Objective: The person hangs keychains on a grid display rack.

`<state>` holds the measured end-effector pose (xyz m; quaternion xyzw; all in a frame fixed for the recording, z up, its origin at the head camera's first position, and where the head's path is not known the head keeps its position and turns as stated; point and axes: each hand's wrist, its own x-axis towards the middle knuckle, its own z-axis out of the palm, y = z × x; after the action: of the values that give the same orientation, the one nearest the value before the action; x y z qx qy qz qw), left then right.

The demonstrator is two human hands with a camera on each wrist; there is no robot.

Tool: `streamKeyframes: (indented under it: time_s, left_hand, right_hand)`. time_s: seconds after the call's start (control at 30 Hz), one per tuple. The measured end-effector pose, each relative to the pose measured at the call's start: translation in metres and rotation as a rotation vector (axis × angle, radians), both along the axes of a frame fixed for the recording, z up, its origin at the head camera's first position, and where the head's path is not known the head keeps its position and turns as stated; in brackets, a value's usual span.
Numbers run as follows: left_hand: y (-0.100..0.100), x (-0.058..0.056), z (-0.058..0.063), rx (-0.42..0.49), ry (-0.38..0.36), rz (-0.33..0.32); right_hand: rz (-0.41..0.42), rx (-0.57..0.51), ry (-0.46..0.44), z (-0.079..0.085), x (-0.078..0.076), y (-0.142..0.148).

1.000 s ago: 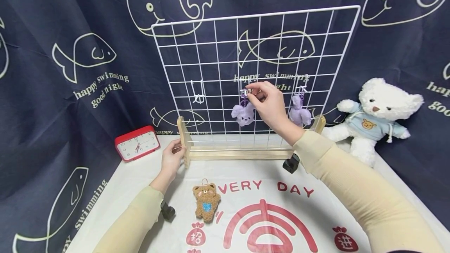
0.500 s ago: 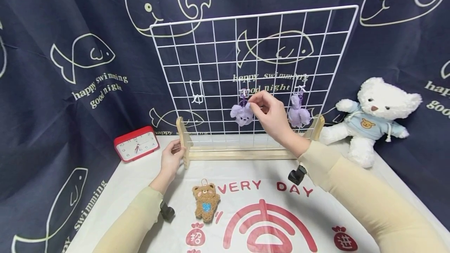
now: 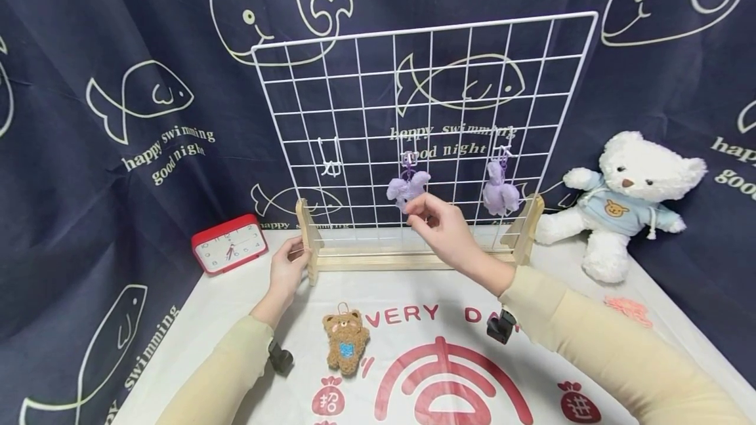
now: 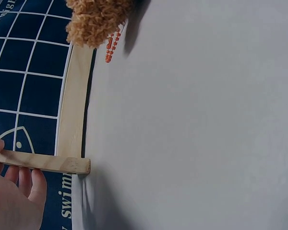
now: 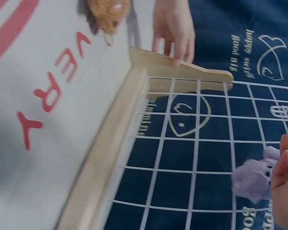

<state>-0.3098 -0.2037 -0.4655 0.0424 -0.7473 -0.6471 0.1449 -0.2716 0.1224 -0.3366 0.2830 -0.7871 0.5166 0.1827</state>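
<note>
Purple plush keychain point(image 3: 399, 190) hangs from a hook point(image 3: 409, 160) on an upright white wire grid point(image 3: 425, 31) in the head view, the bent fingers of the right hand point(image 3: 444, 231) at its lower edge, whether pinching it or not cannot be told, and a brown bear keychain point(image 3: 345, 343) lies on the white table point(image 3: 413, 290) in front. In the left wrist view, the left hand point(image 4: 14, 201) pinches one end of the wooden stand point(image 4: 62, 164) between thumb and fingers. In the right wrist view, the right hand partly covers the plush.
</note>
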Motion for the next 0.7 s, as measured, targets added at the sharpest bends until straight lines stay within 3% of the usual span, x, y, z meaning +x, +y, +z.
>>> streamKeyframes:
  time_s: [0.13,0.7]
  left_hand:
    - [0.001,0.003,0.004,0.007,-0.01,-0.016]
    - [0.0,0.0,0.0,-0.007,-0.001,-0.01]
  right_hand:
    - [0.009,0.042,-0.021,-0.012,0.002,-0.003]
    - [0.069,0.102,-0.111,-0.065,0.008,-0.02]
